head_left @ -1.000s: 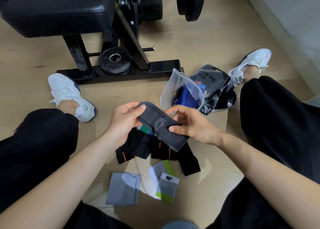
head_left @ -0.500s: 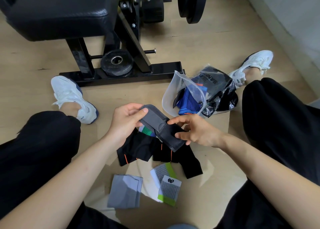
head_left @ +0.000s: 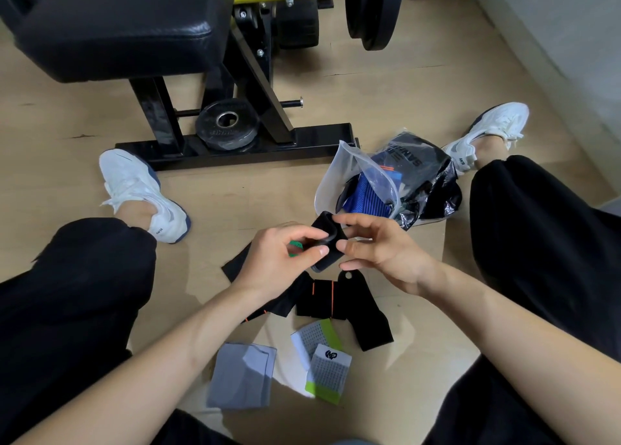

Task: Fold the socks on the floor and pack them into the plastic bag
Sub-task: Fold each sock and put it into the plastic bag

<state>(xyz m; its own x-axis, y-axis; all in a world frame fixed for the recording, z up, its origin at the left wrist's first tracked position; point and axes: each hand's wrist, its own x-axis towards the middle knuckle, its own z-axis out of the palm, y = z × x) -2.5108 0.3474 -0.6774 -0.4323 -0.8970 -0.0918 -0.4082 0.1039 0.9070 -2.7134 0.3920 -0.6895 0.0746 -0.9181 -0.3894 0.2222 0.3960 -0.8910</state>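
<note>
Left hand and right hand pinch 1 folded dark sock; plastic bag lies at 1 o'clock.

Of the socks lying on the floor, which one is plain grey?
The grey sock at the pile's near left corner. Its neighbours are black socks with orange stripes and white dotted socks with lime-green bands.

We are holding one dark folded sock just in front of the clear plastic bag, which is lying open and containing blue and black socks. Lying nearer us than the bag: black orange-striped socks, a flat grey sock, and white-and-lime socks.
</note>
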